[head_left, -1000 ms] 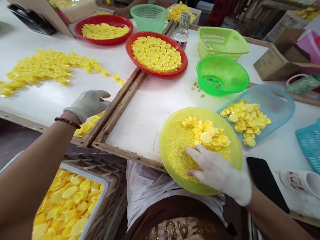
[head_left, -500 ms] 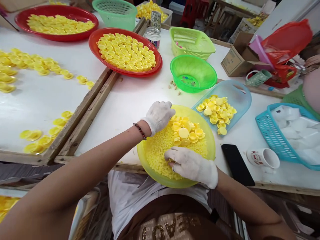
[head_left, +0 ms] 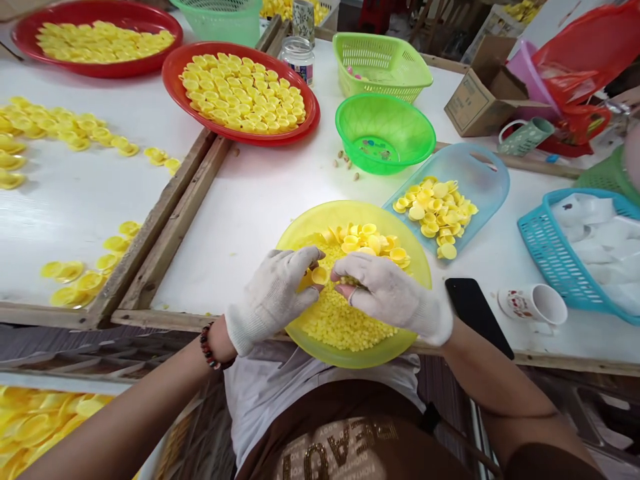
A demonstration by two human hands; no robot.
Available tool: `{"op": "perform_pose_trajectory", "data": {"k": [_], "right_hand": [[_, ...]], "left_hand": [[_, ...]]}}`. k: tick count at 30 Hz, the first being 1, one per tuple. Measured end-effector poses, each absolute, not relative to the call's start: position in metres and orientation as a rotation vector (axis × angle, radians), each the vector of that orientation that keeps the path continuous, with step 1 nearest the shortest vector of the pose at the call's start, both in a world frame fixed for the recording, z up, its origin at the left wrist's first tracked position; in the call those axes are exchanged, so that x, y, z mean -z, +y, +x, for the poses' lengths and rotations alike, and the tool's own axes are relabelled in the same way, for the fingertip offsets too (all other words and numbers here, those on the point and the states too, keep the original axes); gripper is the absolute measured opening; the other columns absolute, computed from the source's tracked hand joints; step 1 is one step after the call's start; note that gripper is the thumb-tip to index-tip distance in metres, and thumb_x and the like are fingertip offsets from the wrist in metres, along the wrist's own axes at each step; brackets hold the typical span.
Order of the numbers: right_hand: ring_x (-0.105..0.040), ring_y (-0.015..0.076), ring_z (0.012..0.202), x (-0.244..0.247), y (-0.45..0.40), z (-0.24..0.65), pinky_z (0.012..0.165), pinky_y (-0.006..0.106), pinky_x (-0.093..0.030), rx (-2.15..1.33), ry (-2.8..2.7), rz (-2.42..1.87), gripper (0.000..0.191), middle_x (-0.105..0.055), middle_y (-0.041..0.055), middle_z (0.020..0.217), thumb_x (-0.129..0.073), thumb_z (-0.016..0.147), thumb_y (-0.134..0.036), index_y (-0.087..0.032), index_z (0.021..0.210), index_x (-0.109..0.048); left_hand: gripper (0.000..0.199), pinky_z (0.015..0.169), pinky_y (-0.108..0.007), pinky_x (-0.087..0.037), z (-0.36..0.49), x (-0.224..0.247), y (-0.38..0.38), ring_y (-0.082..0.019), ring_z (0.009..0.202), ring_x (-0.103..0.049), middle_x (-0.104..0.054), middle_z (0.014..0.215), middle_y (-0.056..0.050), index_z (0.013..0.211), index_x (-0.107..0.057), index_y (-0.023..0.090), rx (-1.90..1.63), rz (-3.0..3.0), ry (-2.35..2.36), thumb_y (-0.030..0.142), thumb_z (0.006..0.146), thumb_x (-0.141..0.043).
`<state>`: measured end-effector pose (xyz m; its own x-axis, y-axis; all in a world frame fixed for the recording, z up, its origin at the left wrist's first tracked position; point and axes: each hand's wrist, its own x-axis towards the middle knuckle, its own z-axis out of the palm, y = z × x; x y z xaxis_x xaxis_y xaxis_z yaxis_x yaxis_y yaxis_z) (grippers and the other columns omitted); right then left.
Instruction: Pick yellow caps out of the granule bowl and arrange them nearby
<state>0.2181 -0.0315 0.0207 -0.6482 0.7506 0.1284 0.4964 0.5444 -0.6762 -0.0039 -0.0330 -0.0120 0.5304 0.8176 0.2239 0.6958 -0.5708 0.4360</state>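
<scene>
In front of me a yellow bowl (head_left: 325,215) holds small yellow pellets (head_left: 345,327), with a heap of little yellow plastic cups (head_left: 367,240) on their far side. My left hand (head_left: 275,290), in a white glove, pinches one small yellow plastic cup (head_left: 320,275) between thumb and fingers above the pellets. Just to its right is my gloved right hand (head_left: 393,293), its fingers curled together around some yellow pellets. Part of that grip is hidden behind the fingers. More yellow cups (head_left: 435,210) lie on a translucent blue scoop tray (head_left: 483,173) beyond the bowl.
Two red trays (head_left: 240,133) of yellow cups stand at the back left. Behind the bowl are a green bowl (head_left: 385,133) and a light green basket (head_left: 383,60). A black phone (head_left: 477,317), a white mug (head_left: 533,307) and a blue basket (head_left: 565,267) sit to the right.
My left hand has come back toward me from the bowl's far left side and now holds a yellow cup. My right hand has lifted slightly from the pellets, close to it.
</scene>
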Motion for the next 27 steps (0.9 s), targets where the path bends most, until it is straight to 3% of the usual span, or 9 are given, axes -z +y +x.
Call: {"op": "perform_pose_trajectory", "data": {"k": [4, 7, 11, 17, 20, 23, 27], "right_hand": [[-0.059, 0.0189, 0.102, -0.020, -0.026, 0.199, 0.093, 0.036, -0.048, -0.759, -2.378, -0.962, 0.020, -0.066, 0.0053, 0.107, -0.055, 0.093, -0.010, -0.020, 0.110, -0.059], [-0.058, 0.0195, 0.105, -0.021, -0.029, 0.203, 0.094, 0.036, -0.048, -0.688, -2.416, -1.020, 0.025, -0.065, 0.0066, 0.111, -0.052, 0.094, -0.008, -0.019, 0.115, -0.057], [-0.058, 0.0178, 0.094, -0.019, -0.038, 0.222, 0.086, 0.033, -0.048, -0.676, -2.499, -1.172, 0.018, -0.064, 0.0046, 0.098, -0.050, 0.093, -0.006, -0.018, 0.102, -0.059], [-0.058, 0.0221, 0.089, -0.007, -0.053, 0.229, 0.082, 0.038, -0.047, -0.636, -2.874, -1.252, 0.008, -0.064, 0.0083, 0.098, -0.057, 0.094, -0.023, -0.017, 0.094, -0.064], [-0.059, 0.0221, 0.091, -0.011, -0.054, 0.225, 0.083, 0.037, -0.046, -0.620, -2.728, -1.308, 0.012, -0.064, 0.0075, 0.097, -0.056, 0.097, -0.028, -0.018, 0.097, -0.062], [-0.058, 0.0187, 0.079, -0.018, -0.050, 0.219, 0.074, 0.034, -0.045, -0.675, -2.446, -1.433, 0.021, -0.063, 0.0048, 0.091, -0.056, 0.097, -0.037, -0.018, 0.106, -0.058], [-0.056, 0.0150, 0.071, -0.019, -0.044, 0.213, 0.069, 0.031, -0.045, -0.987, -2.232, -1.373, 0.026, -0.062, -0.0004, 0.085, -0.062, 0.092, -0.036, -0.020, 0.111, -0.056]], "left_hand": [[0.034, 0.085, -0.042, -0.052, 0.001, 0.020, -0.034, -0.026, 0.092, -0.066, -0.068, 0.102, -0.007, 0.111, -0.050, 0.018, -0.674, 2.435, 1.281, 0.018, 0.080, -0.063], [0.044, 0.090, -0.040, -0.051, -0.001, 0.023, -0.036, -0.024, 0.096, -0.066, -0.067, 0.106, -0.007, 0.123, -0.048, 0.018, -0.770, 2.409, 1.256, 0.020, 0.082, -0.065], [0.056, 0.095, -0.038, -0.050, -0.006, 0.023, -0.039, -0.021, 0.101, -0.065, -0.067, 0.108, -0.006, 0.135, -0.041, 0.019, -0.877, 2.352, 1.201, 0.020, 0.085, -0.065], [0.040, 0.092, -0.043, -0.048, -0.006, 0.016, -0.040, -0.024, 0.097, -0.065, -0.070, 0.108, -0.006, 0.126, -0.047, 0.021, -0.909, 2.623, 1.175, 0.018, 0.088, -0.060], [0.041, 0.086, -0.044, -0.049, 0.000, 0.011, -0.042, -0.024, 0.088, -0.066, -0.071, 0.101, -0.006, 0.127, -0.047, 0.018, -0.842, 2.728, 1.210, 0.019, 0.088, -0.060], [0.047, 0.082, -0.042, -0.051, 0.010, 0.006, -0.046, -0.024, 0.085, -0.065, -0.071, 0.098, -0.007, 0.130, -0.043, 0.015, -0.890, 2.632, 1.211, 0.023, 0.088, -0.063], [0.044, 0.078, -0.040, -0.054, 0.018, 0.003, -0.052, -0.023, 0.082, -0.064, -0.071, 0.099, -0.009, 0.130, -0.043, 0.016, -1.042, 2.658, 1.074, 0.018, 0.088, -0.057]]}}
